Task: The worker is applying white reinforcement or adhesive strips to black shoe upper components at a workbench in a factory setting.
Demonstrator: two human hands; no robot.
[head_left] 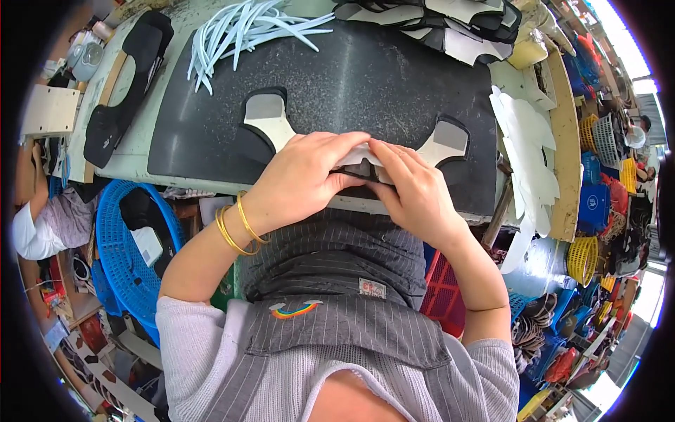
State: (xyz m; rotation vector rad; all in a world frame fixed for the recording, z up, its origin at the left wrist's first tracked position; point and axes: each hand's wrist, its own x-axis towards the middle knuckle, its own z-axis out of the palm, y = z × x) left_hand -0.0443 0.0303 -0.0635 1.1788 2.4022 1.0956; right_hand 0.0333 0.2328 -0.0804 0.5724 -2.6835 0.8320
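A flat cut piece (450, 139), black with white and grey backing, resembles a shoe upper. It spreads across the near edge of a black mat (337, 77), its two end flaps lying on the mat. My left hand (299, 172), with gold bangles at the wrist, grips the middle of the piece. From the other side my right hand (416, 186) grips the same part, fingers on top and thumb beneath. Between the hands that middle part is folded up into a ridge; the thumbs and fingertips partly hide it.
Pale blue strips (242, 35) lie in a heap at the far left of the mat. Similar black-and-white pieces (450, 32) are stacked at the far right. White cut sheets (524, 162) hang over the table's right side. A blue basket (112, 243) stands at left; another person's arm (35, 197) shows beyond.
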